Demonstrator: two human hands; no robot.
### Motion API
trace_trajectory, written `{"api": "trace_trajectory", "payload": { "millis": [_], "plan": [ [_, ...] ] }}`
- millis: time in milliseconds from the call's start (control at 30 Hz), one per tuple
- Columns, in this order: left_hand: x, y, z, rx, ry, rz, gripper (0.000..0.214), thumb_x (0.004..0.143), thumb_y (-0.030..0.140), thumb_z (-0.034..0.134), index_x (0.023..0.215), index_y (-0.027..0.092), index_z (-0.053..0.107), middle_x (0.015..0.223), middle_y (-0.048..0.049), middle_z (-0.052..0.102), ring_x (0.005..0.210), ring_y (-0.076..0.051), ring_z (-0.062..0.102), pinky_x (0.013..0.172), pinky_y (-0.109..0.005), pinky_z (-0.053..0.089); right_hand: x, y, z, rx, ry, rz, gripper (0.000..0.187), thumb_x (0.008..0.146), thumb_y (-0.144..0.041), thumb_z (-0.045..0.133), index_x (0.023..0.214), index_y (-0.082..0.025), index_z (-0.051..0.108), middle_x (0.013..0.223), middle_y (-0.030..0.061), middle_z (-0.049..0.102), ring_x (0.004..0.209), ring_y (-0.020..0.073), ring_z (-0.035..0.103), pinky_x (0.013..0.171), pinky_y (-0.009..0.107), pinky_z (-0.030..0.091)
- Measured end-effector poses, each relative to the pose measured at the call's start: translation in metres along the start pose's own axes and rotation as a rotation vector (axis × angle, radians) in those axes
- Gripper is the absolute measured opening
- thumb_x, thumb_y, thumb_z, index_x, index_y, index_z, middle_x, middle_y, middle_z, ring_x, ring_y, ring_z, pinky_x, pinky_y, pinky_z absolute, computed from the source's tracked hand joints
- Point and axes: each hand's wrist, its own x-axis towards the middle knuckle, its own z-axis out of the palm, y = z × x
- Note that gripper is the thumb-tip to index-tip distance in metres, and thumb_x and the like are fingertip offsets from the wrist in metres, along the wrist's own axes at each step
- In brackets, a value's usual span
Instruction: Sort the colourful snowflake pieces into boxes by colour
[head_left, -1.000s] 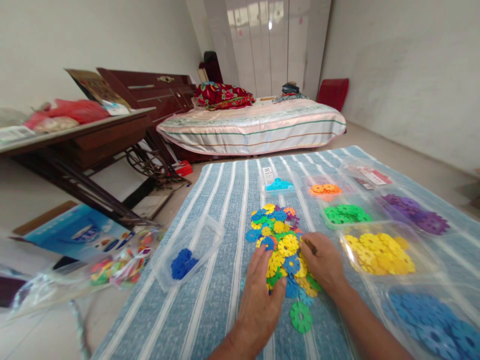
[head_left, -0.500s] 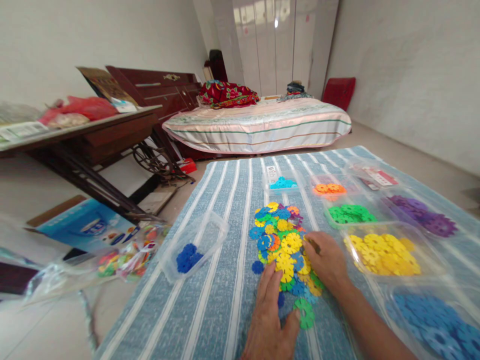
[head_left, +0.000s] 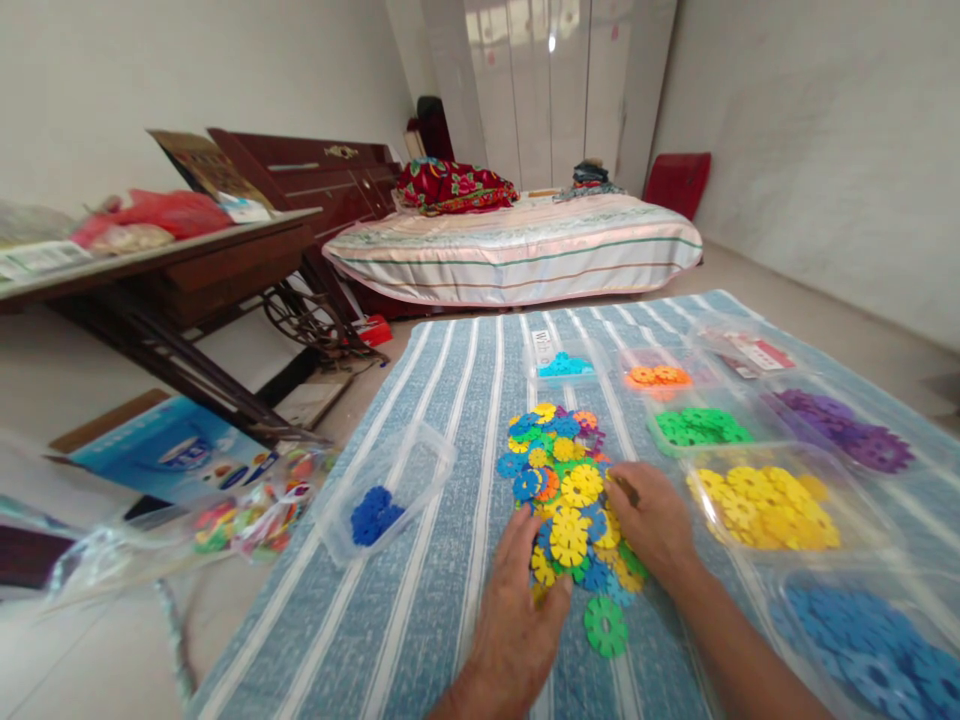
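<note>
A pile of coloured snowflake discs (head_left: 561, 472) lies on the blue striped mat (head_left: 442, 600). My left hand (head_left: 517, 620) rests flat at the pile's near left edge, fingers stretched out over small yellow and blue discs. My right hand (head_left: 651, 525) lies on the pile's right side, fingers curled down on the discs; what it holds, if anything, is hidden. A single green disc (head_left: 604, 627) lies on the mat between my wrists.
Clear tubs ring the pile: dark blue discs (head_left: 375, 512) at left, teal (head_left: 564, 365), orange (head_left: 657, 376), green (head_left: 699, 427), purple (head_left: 847, 430), yellow (head_left: 765, 505) and blue (head_left: 870, 650) at right. A bag of mixed discs (head_left: 240, 515) lies left. A bed (head_left: 517, 250) and a sewing table (head_left: 172, 270) stand beyond.
My left hand slid forward onto the pile's near edge after pulling back half a second earlier. The right hand has stayed on the pile.
</note>
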Motion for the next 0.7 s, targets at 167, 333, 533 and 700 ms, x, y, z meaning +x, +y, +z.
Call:
{"api": "trace_trajectory", "payload": {
  "millis": [167,333,533,700],
  "plan": [
    [0.003,0.002,-0.011,-0.183,0.019,-0.057,0.053,0.075,0.027,0.052,0.127,0.017,0.044,0.139,-0.0104,0.043,0.128,-0.023,0.04,0.103,-0.04,0.039,0.0,0.0,0.0,-0.014,0.005,0.007,0.021,0.081,-0.032,0.045,0.08,-0.02,0.062,0.083,0.0045,0.063,0.081,0.0186,0.054,0.074,0.031,0.041],
    [0.003,0.002,-0.018,-0.229,-0.027,-0.123,0.053,0.072,0.02,0.05,0.125,0.018,0.046,0.133,-0.0097,0.05,0.122,-0.021,0.048,0.099,-0.036,0.043,0.0,0.001,0.0,-0.01,0.01,-0.006,0.021,0.081,-0.032,0.045,0.079,-0.02,0.062,0.083,0.0043,0.063,0.081,0.0185,0.054,0.074,0.03,0.041],
    [0.003,-0.006,-0.023,-0.119,-0.032,-0.069,0.04,0.073,0.016,0.046,0.112,0.02,0.055,0.117,-0.0066,0.06,0.102,-0.018,0.059,0.087,-0.033,0.049,0.0,0.002,0.0,-0.003,0.01,-0.006,0.02,0.081,-0.032,0.046,0.081,-0.02,0.062,0.083,0.0041,0.063,0.081,0.0182,0.055,0.076,0.03,0.041],
    [0.013,-0.005,-0.034,0.244,-0.053,0.112,0.03,0.073,0.017,0.048,0.1,0.021,0.06,0.102,-0.0069,0.061,0.094,-0.021,0.057,0.085,-0.036,0.046,0.0,0.002,0.0,-0.013,-0.003,0.0,0.019,0.081,-0.032,0.046,0.081,-0.02,0.062,0.082,0.0038,0.063,0.081,0.0184,0.054,0.074,0.03,0.041]
  ]
}}
